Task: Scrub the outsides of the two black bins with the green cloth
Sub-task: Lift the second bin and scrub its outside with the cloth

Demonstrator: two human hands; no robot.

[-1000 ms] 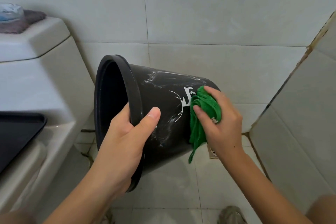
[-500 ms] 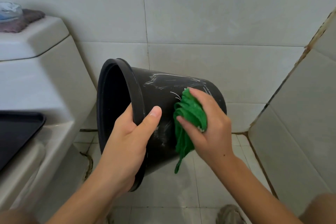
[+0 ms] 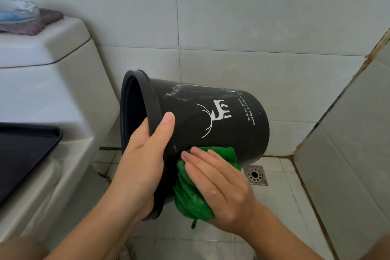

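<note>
a pale tiled bathroom corner fills the view, with a white toilet (image 3: pixel 48 99) from about nine to seven o'clock, a dark tray (image 3: pixel 23 154) lying on its seat, and a floor drain (image 3: pixel 255 175) in the tiles at roughly four o'clock from the middle. the black bin (image 3: pixel 211 120) is held off the floor near the centre, tipped on its side so its long axis runs from the open mouth at nine o'clock to the closed base at three o'clock, the white deer print facing up towards the camera. the left hand (image 3: pixel 143 162) grips the rim at the mouth end, thumb laid over the outside wall and the fingers apparently hooked inside, though they are hidden. the right hand (image 3: pixel 219 186) lies at about five o'clock under the bin's lower flank, fingers nearly straight, pressing the green cloth (image 3: pixel 190 192) flat against the wall just beside the left hand. the cloth touches the bin near the rim end, so the unwiped run probably lies away towards three o'clock, along the axis to the base; the right hand is the nearer one for that stroke, while the left can roll the bin to bring the smeared upper side round. only one bin shows here.
</note>
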